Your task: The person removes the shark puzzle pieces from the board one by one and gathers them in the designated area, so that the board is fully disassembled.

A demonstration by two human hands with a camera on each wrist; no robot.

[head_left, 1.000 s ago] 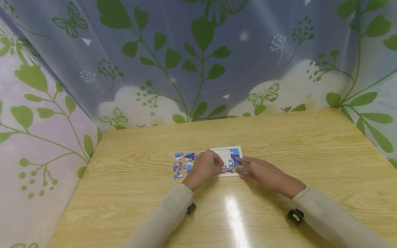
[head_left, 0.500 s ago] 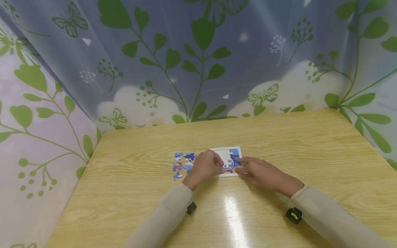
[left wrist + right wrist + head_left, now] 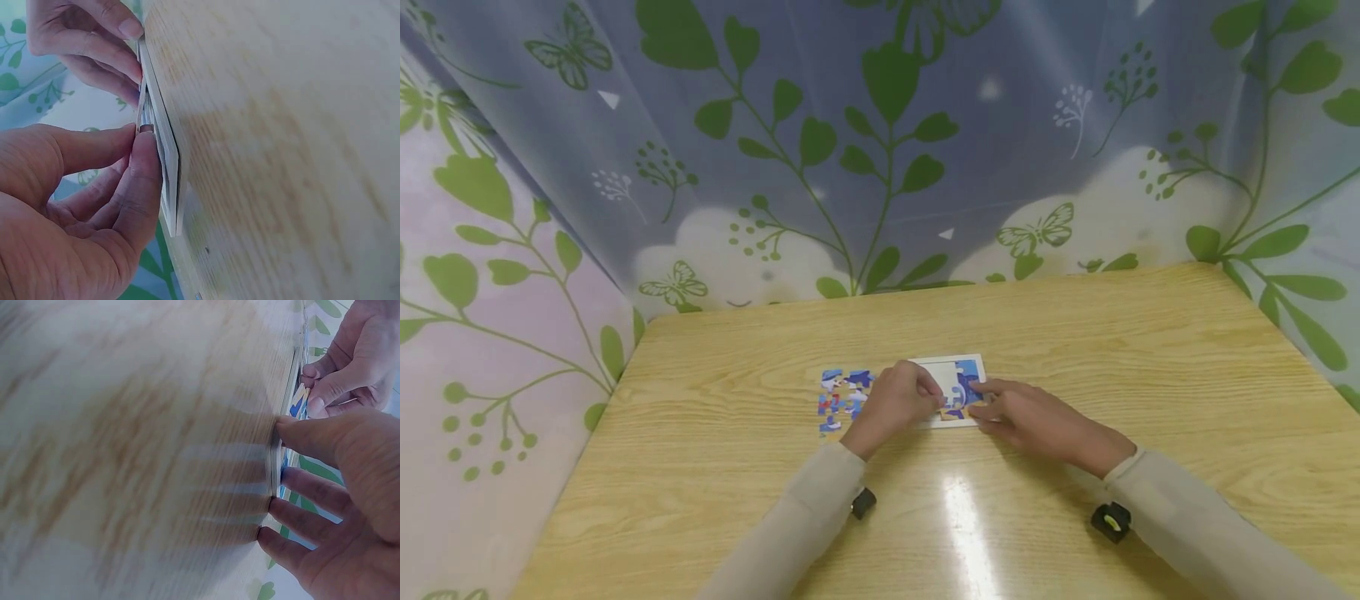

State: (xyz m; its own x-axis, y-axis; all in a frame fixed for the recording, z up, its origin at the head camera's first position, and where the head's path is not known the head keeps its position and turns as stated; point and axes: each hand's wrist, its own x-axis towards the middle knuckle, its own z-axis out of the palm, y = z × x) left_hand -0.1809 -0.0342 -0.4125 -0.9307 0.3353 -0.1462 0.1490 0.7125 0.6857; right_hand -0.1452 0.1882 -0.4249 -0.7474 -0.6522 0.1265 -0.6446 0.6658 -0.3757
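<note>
A white puzzle tray (image 3: 981, 371) lies on the wooden table, with blue and yellow jigsaw pieces (image 3: 972, 375) filling its right side. Over the tray's front part, my left hand (image 3: 897, 406) pinches a thin puzzle piece (image 3: 141, 103) between thumb and fingers. The piece stands tilted against the tray in the left wrist view; its yellow and blue face shows in the right wrist view. My right hand (image 3: 1037, 421) rests at the tray's right end, fairly straight fingers touching the frame and fitted pieces, thumb on the front edge. My left hand hides the tray's left part.
Several loose puzzle pieces (image 3: 842, 400) lie in rows left of the tray, partly behind my left hand. A patterned curtain (image 3: 820, 167) hangs along the table's back edge. Light glares off the tabletop (image 3: 966, 525) in front.
The left fingertips have risen slightly from the tray's front row, and more of the yellow-bottomed pieces there shows. The right hand has stayed at the tray's right end.
</note>
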